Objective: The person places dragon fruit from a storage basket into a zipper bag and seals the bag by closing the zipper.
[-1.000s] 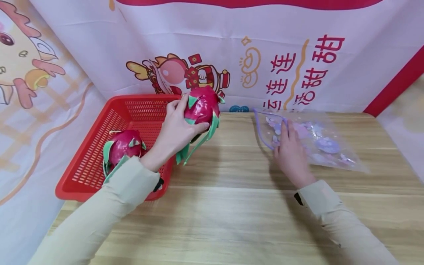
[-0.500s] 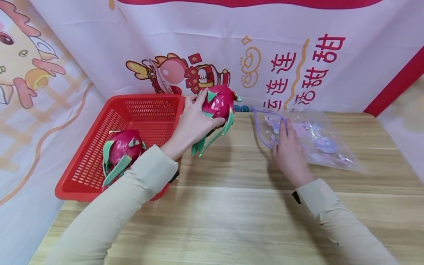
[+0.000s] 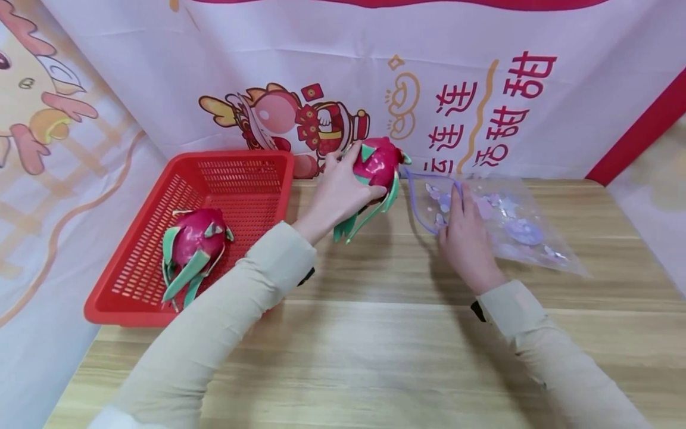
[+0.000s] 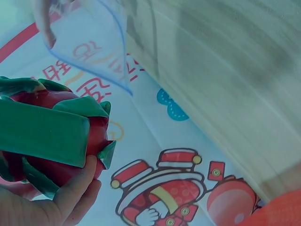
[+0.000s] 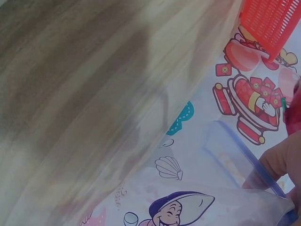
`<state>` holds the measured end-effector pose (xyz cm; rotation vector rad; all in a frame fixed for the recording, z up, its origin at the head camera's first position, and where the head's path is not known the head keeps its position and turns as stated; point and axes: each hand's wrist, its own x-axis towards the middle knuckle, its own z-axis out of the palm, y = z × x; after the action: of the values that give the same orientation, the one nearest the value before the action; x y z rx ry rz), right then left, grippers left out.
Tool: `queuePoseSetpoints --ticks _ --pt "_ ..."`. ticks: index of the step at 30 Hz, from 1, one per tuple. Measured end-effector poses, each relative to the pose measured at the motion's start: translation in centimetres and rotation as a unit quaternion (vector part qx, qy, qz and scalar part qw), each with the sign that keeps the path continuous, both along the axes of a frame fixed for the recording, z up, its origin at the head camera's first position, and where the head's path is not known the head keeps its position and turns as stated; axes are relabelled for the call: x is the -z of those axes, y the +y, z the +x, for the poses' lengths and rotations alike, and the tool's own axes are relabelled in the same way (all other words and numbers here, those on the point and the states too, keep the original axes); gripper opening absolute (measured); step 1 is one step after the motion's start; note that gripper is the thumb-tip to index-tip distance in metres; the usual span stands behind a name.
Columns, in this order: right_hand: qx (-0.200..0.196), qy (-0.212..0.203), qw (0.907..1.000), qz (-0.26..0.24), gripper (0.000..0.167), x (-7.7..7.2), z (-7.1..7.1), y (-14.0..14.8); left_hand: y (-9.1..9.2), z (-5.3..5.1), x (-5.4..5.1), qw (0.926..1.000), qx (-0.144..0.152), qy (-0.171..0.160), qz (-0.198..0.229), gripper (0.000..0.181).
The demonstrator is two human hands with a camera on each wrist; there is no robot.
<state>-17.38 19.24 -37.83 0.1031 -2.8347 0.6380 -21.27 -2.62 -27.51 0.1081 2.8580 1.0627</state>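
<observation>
My left hand [image 3: 339, 192] grips a pinkish-red dragon fruit [image 3: 382, 162] with green leaf flaps, holding it above the table just left of the bag's mouth. In the left wrist view, fingers [image 4: 80, 193] curl under the dragon fruit [image 4: 44, 106]. My right hand [image 3: 470, 243] pinches the purple-edged opening of a clear printed zip bag [image 3: 522, 231]. The bag's mouth gapes toward the fruit; a printed cartoon face shows on the bag [image 5: 181, 207] in the right wrist view. Another dragon fruit [image 3: 197, 238] lies in the red basket [image 3: 96, 314], with green flaps hanging down.
The basket stands at the left of the wooden table [image 3: 375, 351]. Behind the table hangs a white printed cloth [image 3: 332, 53] with red characters and cartoon figures. Another printed cloth [image 3: 48, 196] hangs at the left side.
My left hand has carried the dragon fruit rightward, from beside the basket's rim to near the bag's mouth. The right hand keeps its hold on the bag, nearly still.
</observation>
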Motion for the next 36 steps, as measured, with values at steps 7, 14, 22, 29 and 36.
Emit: queuePoseSetpoints --ticks 7,14,22,29,36 --pt "0.005 -0.004 1.0 0.001 0.08 -0.3 -0.3 0.0 1.3 -0.2 1.8 0.9999 0.017 0.003 0.002 0.089" --pt "0.012 -0.029 0.9995 0.007 0.08 -0.6 -0.5 0.0 2.5 0.0 3.4 0.9996 0.025 -0.007 0.009 0.084" --pt "0.013 -0.03 0.9995 0.001 0.08 -0.2 -0.4 0.1 3.7 0.1 5.0 0.9988 0.042 -0.004 0.025 0.083" --pt "0.001 -0.021 0.9997 0.009 0.081 0.1 -0.2 0.1 4.6 0.1 6.3 0.9961 0.051 -0.019 0.069 0.085" --pt "0.006 -0.046 0.9989 0.002 0.085 0.4 -0.1 0.2 4.9 0.0 7.2 0.9946 0.067 -0.021 0.076 0.083"
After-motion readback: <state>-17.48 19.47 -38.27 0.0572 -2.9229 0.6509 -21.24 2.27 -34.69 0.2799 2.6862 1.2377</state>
